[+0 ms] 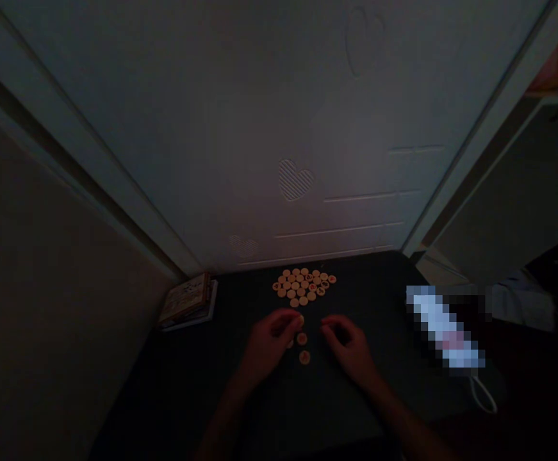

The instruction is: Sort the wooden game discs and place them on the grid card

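Observation:
On a dark table (202,384) lies a cluster of several round wooden game discs (302,286), some with red or dark marks. Nearer to me, two single discs (302,347) lie between my hands. My left hand (271,339) has its fingers curled and pinches a light disc at its fingertips. My right hand (346,342) rests on the table with its fingers curled in, just right of the two discs. The dim light hides whether it holds anything.
A small stack of boxes or books (187,301) sits at the table's far left corner. A white door with heart patterns (295,179) stands behind the table. A blurred pale object (444,326) and a white cord (483,394) lie at the right.

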`<state>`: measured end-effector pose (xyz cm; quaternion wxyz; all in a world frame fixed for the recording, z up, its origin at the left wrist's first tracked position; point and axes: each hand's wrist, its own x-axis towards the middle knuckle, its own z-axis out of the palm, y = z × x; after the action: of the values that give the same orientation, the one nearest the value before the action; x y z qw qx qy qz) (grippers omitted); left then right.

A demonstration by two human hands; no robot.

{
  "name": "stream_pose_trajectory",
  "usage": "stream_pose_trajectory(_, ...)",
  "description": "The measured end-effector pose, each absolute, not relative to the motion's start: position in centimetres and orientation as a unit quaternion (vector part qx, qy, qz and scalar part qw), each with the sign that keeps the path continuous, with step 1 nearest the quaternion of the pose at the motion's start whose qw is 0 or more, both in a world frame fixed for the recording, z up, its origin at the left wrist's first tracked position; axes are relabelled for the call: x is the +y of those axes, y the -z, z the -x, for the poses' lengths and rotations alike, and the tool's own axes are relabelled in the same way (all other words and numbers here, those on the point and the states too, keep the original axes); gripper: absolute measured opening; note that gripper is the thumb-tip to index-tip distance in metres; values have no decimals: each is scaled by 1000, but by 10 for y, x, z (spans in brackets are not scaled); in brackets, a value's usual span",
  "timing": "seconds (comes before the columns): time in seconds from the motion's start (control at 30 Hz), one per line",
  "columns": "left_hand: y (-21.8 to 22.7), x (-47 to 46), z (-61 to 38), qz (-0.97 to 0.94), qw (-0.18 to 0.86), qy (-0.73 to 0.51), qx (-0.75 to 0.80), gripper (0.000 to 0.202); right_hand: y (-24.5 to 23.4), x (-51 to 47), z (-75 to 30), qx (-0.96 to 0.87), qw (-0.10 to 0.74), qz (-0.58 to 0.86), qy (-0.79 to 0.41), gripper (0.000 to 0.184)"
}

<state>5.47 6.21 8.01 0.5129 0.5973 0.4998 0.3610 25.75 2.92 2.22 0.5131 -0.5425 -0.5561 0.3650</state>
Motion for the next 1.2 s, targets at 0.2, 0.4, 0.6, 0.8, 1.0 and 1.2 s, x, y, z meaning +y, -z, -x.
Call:
stream_pose_trajectory(0.2,-67,57,-13,-575,489,-374,539,33,-23,29,-257,-574,490,550,-357,27)
stream_pose_trajectory(0.4,-56,42,2,-579,474,-355,560,32,-26,28,-257,-572,490,556,-352,28)
stream_pose_trajectory(0.6,-59,24,8,-628,439,-279,580,28,-28,28,-257,-577,494,550,-347,28)
stream_pose_trajectory(0.8,-58,18,11,-683,376,-209,591,25,-27,29,-257,-579,493,552,-344,28)
stream_pose_trajectory(1.0,-50,15,13,-719,324,-194,584,22,-27,29,-257,-581,485,555,-347,27)
stream_pose_trajectory(1.2,-48,17,15,-738,296,-190,576,23,-28,28,-257,-578,482,555,-354,26)
